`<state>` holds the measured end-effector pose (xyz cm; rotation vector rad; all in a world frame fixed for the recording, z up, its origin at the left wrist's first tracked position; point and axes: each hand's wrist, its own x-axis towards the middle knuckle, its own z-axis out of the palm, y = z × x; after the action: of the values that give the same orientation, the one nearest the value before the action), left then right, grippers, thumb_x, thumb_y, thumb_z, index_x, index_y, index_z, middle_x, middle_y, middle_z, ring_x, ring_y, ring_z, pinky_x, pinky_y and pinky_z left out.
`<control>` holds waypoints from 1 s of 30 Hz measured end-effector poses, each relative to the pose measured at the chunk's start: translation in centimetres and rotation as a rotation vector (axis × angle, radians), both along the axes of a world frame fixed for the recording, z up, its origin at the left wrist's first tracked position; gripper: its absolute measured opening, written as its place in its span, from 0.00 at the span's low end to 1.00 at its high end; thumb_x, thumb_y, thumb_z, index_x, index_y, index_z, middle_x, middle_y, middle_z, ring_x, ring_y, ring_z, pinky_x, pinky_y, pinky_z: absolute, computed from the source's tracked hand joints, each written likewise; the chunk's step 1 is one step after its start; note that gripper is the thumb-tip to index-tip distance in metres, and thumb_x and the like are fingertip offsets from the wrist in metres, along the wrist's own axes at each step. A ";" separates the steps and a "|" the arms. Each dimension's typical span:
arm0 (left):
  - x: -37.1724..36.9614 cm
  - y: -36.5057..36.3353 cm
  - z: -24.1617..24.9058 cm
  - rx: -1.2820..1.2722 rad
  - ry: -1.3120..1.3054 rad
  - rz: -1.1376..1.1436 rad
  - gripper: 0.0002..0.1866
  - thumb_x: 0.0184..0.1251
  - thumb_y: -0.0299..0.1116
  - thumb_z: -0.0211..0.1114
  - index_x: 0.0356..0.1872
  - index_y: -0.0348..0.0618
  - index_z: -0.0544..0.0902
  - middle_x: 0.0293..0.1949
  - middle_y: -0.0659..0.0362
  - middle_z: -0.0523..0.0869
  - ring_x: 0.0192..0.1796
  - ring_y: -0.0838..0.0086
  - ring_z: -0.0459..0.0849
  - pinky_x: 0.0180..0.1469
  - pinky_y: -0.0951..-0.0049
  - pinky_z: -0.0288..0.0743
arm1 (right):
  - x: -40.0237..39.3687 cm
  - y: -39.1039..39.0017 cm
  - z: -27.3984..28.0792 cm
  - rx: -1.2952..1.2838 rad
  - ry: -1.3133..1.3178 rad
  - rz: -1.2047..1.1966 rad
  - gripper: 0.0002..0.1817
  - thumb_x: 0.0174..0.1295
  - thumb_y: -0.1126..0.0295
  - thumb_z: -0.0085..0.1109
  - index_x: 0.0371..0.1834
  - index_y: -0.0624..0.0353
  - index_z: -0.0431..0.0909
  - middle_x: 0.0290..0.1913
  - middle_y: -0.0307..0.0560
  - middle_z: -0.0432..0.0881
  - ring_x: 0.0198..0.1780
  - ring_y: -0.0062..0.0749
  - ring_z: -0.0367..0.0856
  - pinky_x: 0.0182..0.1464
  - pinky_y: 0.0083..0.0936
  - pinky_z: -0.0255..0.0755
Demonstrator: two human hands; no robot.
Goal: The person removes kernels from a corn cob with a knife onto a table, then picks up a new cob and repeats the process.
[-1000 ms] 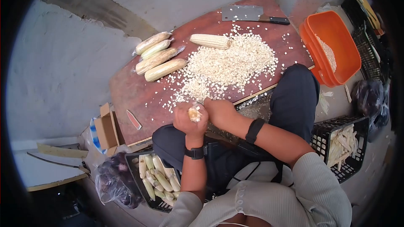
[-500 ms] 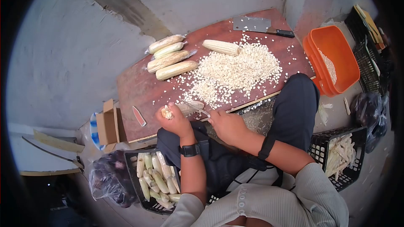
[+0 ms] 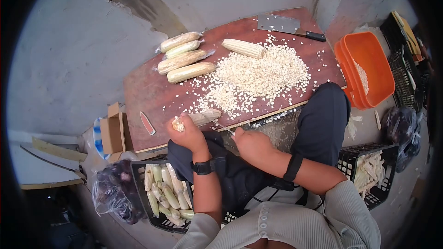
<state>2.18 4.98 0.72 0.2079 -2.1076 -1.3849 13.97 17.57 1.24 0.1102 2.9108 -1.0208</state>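
**Inspector:** Head view checked. I see the left hand (image 3: pixel 184 131) closed round the butt end of a corn cob (image 3: pixel 203 118), fingers wrapped tight about it. The right hand (image 3: pixel 249 144) is shut on a thin knife (image 3: pixel 218 123), its blade touching the cob partway along.

**Operator:** Where does the cob sit, and how does it lie?

**Inspector:** It is held just above the near edge of the table (image 3: pixel 152 97), beside the loose kernels (image 3: pixel 263 74). Its long axis runs nearly level, from the left hand at lower left toward the upper right. The cut butt faces the camera and the free tip points at the kernel heap. I cannot tell whether the tip rests on the board or hangs clear of it.

**Operator:** Your judgement on doing the stripping well?

**Inspector:** I would keep the tip braced low over the board so that freed kernels drop onto the heap, not onto the lap. The blade should run along the cob's length, away from the holding hand, shallow enough to lift kernels without biting into the core. Turn the cob a little after each pass. The left thumb lies near the blade's path; that is the risk I note.

**Operator:** Anything else on the board?

**Inspector:** Four wrapped cobs (image 3: pixel 182 57) lie at the far left, one bare cob (image 3: pixel 243 48) beyond the heap, and a cleaver (image 3: pixel 288 25) at the far edge. An orange tub (image 3: pixel 369 71) stands at the right.
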 end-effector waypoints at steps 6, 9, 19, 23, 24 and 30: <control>0.8 1.1 -0.5 -0.187 0.144 -0.102 0.10 0.56 0.27 0.65 0.34 0.34 0.73 0.30 0.54 0.75 0.33 0.68 0.74 0.38 0.67 0.70 | -3.2 -0.5 -1.2 0.017 -0.051 -0.026 0.05 0.56 0.73 0.50 0.32 0.64 0.70 0.25 0.56 0.82 0.28 0.49 0.84 0.28 0.42 0.77; 0.8 1.2 -1.2 -0.264 0.178 -0.176 0.11 0.54 0.27 0.65 0.34 0.34 0.72 0.30 0.54 0.74 0.33 0.66 0.73 0.39 0.66 0.69 | -4.8 0.4 -2.2 0.033 -0.019 0.000 0.06 0.56 0.73 0.51 0.32 0.65 0.70 0.24 0.56 0.82 0.27 0.48 0.84 0.28 0.40 0.78; 0.5 0.3 -1.3 -0.142 0.149 -0.123 0.10 0.61 0.28 0.63 0.36 0.33 0.72 0.30 0.55 0.76 0.32 0.70 0.73 0.38 0.68 0.70 | -8.6 -1.1 -3.7 -0.006 -0.100 0.044 0.09 0.63 0.69 0.47 0.38 0.66 0.72 0.27 0.57 0.83 0.33 0.52 0.85 0.34 0.45 0.77; 0.3 0.1 -1.0 -0.025 0.103 -0.061 0.10 0.64 0.30 0.62 0.37 0.33 0.72 0.31 0.57 0.77 0.33 0.75 0.74 0.38 0.70 0.72 | -8.0 0.2 -3.7 -0.191 -0.088 0.038 0.17 0.70 0.61 0.42 0.38 0.66 0.72 0.31 0.60 0.82 0.36 0.57 0.82 0.41 0.48 0.73; 0.4 -0.2 -1.1 -0.027 0.101 -0.058 0.11 0.65 0.31 0.62 0.37 0.33 0.72 0.31 0.57 0.77 0.33 0.74 0.74 0.39 0.70 0.72 | -7.9 -0.1 -4.4 -0.231 -0.055 0.006 0.17 0.70 0.60 0.42 0.38 0.66 0.72 0.31 0.60 0.82 0.36 0.58 0.81 0.41 0.48 0.73; -0.5 -1.3 -1.7 -0.085 0.095 0.067 0.15 0.65 0.35 0.63 0.40 0.31 0.74 0.32 0.53 0.79 0.34 0.70 0.76 0.40 0.68 0.73 | -5.7 1.1 -5.1 -0.250 -0.023 -0.181 0.17 0.70 0.59 0.43 0.38 0.65 0.72 0.29 0.61 0.80 0.35 0.57 0.81 0.39 0.50 0.72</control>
<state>1.64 3.68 -1.00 0.1741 -2.0574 -1.2400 8.26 18.72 -3.90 0.3750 2.7636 -1.3909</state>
